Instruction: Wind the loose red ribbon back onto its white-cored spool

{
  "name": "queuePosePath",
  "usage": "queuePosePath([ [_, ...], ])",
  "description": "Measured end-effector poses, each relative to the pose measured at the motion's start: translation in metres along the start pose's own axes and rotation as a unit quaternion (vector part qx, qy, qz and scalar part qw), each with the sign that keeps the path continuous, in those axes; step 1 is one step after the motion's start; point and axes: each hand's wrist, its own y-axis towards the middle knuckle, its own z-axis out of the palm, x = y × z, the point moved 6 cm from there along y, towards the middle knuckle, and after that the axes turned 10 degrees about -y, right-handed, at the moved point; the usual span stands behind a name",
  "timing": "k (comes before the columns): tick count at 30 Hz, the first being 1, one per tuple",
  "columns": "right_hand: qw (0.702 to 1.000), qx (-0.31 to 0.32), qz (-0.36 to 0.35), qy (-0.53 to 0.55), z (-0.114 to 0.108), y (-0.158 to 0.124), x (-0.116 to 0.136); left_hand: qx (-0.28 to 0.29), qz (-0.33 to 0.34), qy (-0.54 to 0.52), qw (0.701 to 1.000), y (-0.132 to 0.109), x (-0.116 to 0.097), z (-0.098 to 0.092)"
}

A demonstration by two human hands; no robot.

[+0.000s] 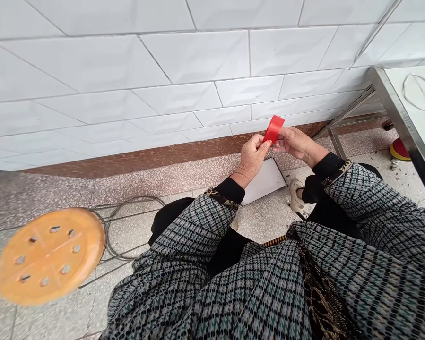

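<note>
A glossy red roll of tape (pixel 274 128) is held up in front of the white tiled wall. My left hand (pixel 253 158) is closed around its lower end, the thumb pressed on the near side. Close against its right side is my right hand (pixel 295 142), fingers bent and pinched at the roll's edge. The right fingertips are partly hidden behind the roll, so whether they grip a loose end cannot be made out. Below both hands a white rectangular board with a dark rim (pixel 265 182) rests on the speckled floor.
At the left stands an orange round stool (pixel 49 255) with holes in its seat and thin metal legs. A metal-framed table (pixel 393 85) with a loop of wire (pixel 421 94) on top is at the right. Beneath it sits a red and yellow object (pixel 400 150). Small bits litter the floor.
</note>
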Motion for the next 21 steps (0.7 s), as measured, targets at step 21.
queuePosePath([
  [21,0.991,0.108,0.059,-0.055,0.0015,-0.0071,-0.0045,0.138,-0.124,-0.123,0.975,0.0010,0.0071,0.0002],
])
